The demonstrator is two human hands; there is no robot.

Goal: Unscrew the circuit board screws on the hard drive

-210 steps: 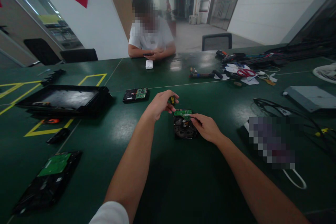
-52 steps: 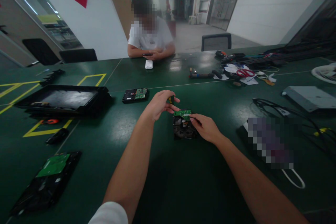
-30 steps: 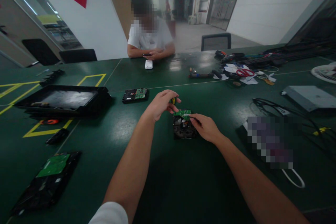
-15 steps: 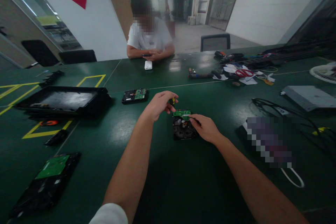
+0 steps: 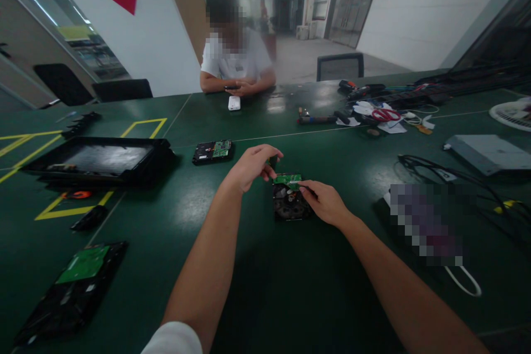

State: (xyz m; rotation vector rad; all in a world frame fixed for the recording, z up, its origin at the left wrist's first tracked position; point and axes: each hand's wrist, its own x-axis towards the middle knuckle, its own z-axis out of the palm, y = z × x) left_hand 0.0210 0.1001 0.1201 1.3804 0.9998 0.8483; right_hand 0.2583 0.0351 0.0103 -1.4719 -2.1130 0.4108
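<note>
In front of me a hard drive (image 5: 290,208) lies flat on the green table, a green circuit board (image 5: 287,179) across its far end. My left hand (image 5: 256,167) arches over that far end, fingers curled around the upright black-and-yellow handle of a screwdriver (image 5: 272,161). Its tip is hidden behind my fingers and the board. My right hand (image 5: 326,202) grips the drive's right side, with fingertips touching the edge of the board.
Another hard drive (image 5: 212,151) lies beyond my left forearm, and one more (image 5: 74,290) at the near left. A black tray-like casing (image 5: 103,157) stands left. To the right are a metal box (image 5: 489,154), cables (image 5: 440,168) and a blurred-out object. A person (image 5: 236,61) sits opposite.
Less of the yellow on the screwdriver handle shows now under my left hand. Both hands and the hard drive stay in nearly the same place.
</note>
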